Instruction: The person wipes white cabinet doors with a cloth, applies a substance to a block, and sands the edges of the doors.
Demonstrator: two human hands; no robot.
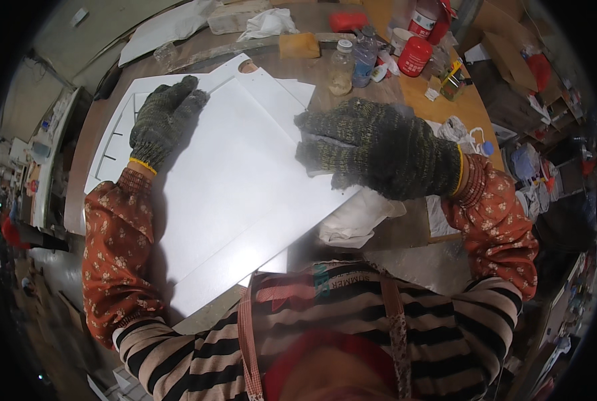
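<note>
A large smooth white panel point(225, 194) lies on the table in front of me, over other white sheets. My left hand point(168, 120), in a dark knitted work glove with a yellow cuff edge, rests flat near its left side, fingers pointing away from me. At the panel's right edge is my right hand point(379, 147) in a matching glove, its fingers bent and pointing left. Something pale shows between those fingers, too little to name. Under the left glove's outer side, a white piece with slots point(108, 150) sticks out.
Beyond the panel stand a glass jar point(340, 70), a plastic bottle point(365, 57) and a red container point(415, 56). A yellow sponge-like block point(299, 46) lies near them. Crumpled white cloth point(359, 217) sits below my right hand. Cardboard boxes point(509, 60) stand at the right.
</note>
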